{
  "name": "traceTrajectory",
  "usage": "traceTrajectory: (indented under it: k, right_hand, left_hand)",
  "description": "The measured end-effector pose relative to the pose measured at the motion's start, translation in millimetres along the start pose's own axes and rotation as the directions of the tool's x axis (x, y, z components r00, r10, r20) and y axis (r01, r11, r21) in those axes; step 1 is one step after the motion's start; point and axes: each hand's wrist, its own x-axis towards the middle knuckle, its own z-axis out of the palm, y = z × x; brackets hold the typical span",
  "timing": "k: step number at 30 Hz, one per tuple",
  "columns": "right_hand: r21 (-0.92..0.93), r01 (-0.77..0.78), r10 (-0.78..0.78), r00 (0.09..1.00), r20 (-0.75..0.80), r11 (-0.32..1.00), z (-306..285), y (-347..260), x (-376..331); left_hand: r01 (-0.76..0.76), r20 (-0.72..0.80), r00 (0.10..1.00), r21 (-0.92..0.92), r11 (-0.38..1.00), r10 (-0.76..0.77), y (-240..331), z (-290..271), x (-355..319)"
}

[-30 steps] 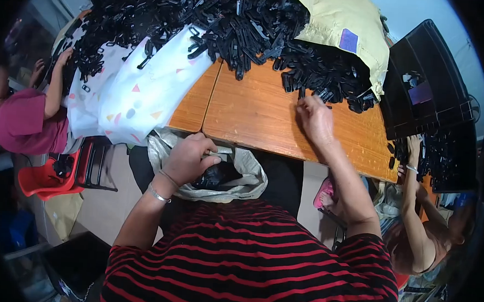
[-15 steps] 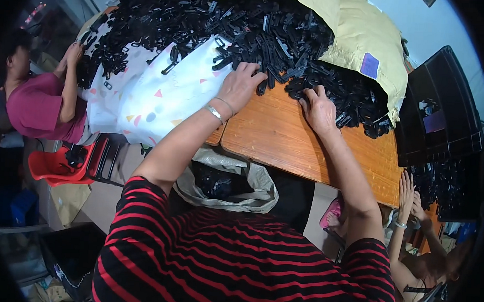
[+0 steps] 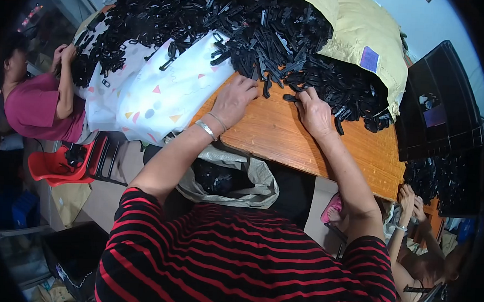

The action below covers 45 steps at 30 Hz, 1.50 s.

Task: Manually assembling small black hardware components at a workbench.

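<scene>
A big heap of small black plastic parts (image 3: 270, 37) covers the far side of a wooden table (image 3: 286, 137). My left hand (image 3: 235, 98), with a metal bracelet on the wrist, rests at the heap's near edge, fingers spread on the parts. My right hand (image 3: 312, 111) lies on the table beside it, fingertips pinching a black part at the heap's edge. A grey sack (image 3: 235, 175) holding more black parts hangs open below the table edge, in front of my striped shirt.
A yellow sack (image 3: 362, 42) lies over the heap at right. White patterned cloth (image 3: 157, 97) covers the table's left side. A person in pink (image 3: 42, 107) works at left, beside a red stool (image 3: 60, 163). Another person's hands (image 3: 409, 203) are at right, by black crates (image 3: 441, 107).
My left hand rose from the grey sack below the table up to the heap's edge. My right hand stayed at the heap. The view shifted slightly.
</scene>
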Motion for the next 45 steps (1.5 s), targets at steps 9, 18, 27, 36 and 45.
traceTrajectory:
  k: [9, 18, 27, 36, 45]
  right_hand:
    - [0.136, -0.094, 0.079, 0.990, 0.115, 0.986, -4.5, -5.2, 6.9]
    - [0.516, -0.157, 0.061, 0.978, 0.198, 0.842, 2.4, -59.7, -11.6]
    - [0.346, -0.057, 0.053, 0.998, 0.021, 0.937, 27.1, -70.2, -11.1]
    - [0.406, -0.176, 0.197, 0.980, -0.010, 0.897, 15.4, -60.3, 3.2]
    - [0.875, -0.458, 0.376, 0.846, 0.377, 0.153, 7.1, -56.6, 26.9]
  left_hand:
    - [0.300, -0.180, 0.925, -0.195, 0.934, -0.334, 3.2, 3.5, 8.3]
    - [0.463, -0.124, 0.875, -0.065, 0.884, -0.467, 8.9, 12.7, 22.1]
    - [0.353, -0.140, 0.932, 0.133, 0.926, -0.335, -0.9, 6.8, 12.6]
    - [0.266, -0.228, 0.942, 0.056, 0.962, -0.247, 5.1, -9.8, 5.1]
    - [0.122, -0.186, 0.965, -0.308, 0.944, -0.185, 25.1, -24.5, 14.1]
